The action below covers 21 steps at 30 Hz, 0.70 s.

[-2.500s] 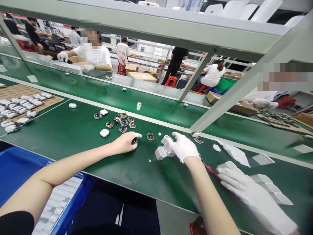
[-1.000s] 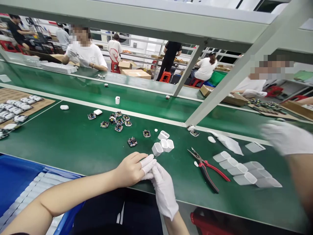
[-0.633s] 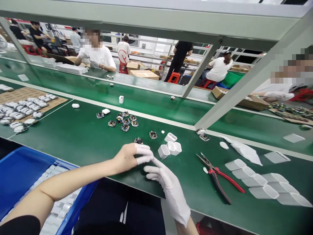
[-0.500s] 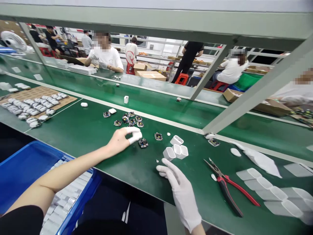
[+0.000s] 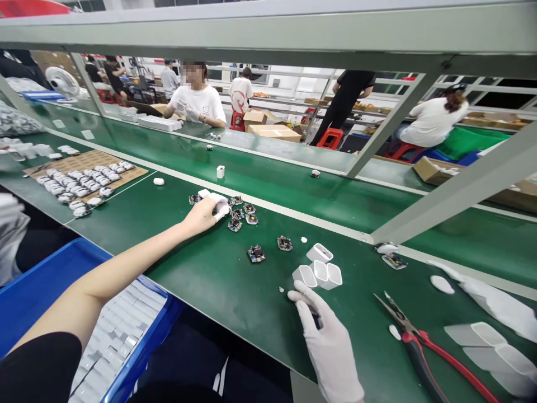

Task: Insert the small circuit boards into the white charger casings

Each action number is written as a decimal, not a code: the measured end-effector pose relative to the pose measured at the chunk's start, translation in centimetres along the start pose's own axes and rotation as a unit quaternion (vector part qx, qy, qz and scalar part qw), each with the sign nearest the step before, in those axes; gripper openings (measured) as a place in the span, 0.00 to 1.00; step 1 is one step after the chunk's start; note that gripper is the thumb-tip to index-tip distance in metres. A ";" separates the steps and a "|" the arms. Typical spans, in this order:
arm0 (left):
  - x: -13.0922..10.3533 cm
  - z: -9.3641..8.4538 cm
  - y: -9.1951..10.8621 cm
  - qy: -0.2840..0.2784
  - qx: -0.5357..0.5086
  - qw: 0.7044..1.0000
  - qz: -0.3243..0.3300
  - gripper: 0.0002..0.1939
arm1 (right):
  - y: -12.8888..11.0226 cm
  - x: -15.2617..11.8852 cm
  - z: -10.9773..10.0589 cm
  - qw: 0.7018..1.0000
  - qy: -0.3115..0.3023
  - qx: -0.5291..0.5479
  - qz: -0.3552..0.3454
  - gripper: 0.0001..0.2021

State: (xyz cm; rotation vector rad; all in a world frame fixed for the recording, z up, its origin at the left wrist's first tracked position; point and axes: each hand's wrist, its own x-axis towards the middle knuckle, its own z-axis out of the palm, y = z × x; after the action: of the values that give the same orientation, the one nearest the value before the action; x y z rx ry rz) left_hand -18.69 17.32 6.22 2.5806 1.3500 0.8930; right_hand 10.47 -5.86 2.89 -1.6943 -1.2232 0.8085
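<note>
My left hand (image 5: 205,214), with white covers on thumb and forefinger, curls round a small, white-edged round thing at the cluster of circuit boards (image 5: 238,214). What it grips is mostly hidden. Gloved in white, my right hand (image 5: 325,330) has its fingers bent together, and something small and dark shows between them. Just beyond it stand several white open-ended housings (image 5: 305,275). Two separate boards, one nearer (image 5: 255,253) and one farther (image 5: 285,243), lie between my hands. Red-and-black pliers (image 5: 405,327) rest open at the right.
A cardboard sheet (image 5: 39,168) holds rows of white parts at the left. Below the green table (image 5: 197,285) is a blue bin (image 5: 161,322) of white pieces. A slanted metal post (image 5: 453,179) rises at the right. People sit across the line.
My left hand has moved from beside the nearer single board up and left to the cluster. My right hand's fingers have curled in, and the view has shifted.
</note>
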 end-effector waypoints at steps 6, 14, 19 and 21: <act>0.8 0.8 2.3 -0.057 0.048 0.991 0.110 0.13 | -0.1 0.0 0.0 1.000 -0.016 -0.015 0.007 0.21; 4.2 6.4 11.2 -0.209 -0.218 0.949 0.094 0.27 | -0.3 0.0 0.0 0.999 -0.030 -0.022 0.004 0.21; 5.6 8.5 12.7 -0.256 -0.307 0.916 0.021 0.27 | 0.0 -0.1 -0.2 0.999 -0.038 -0.016 -0.010 0.20; 5.2 7.9 12.8 -0.266 -0.356 0.896 -0.013 0.25 | 0.2 0.0 -0.2 0.999 -0.036 -0.019 -0.018 0.19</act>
State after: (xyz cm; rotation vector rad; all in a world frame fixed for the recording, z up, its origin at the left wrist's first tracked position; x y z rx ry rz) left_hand -2.94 15.03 6.40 1.9975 0.7130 0.4756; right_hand 10.69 -5.97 2.78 -1.6810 -1.3215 0.8364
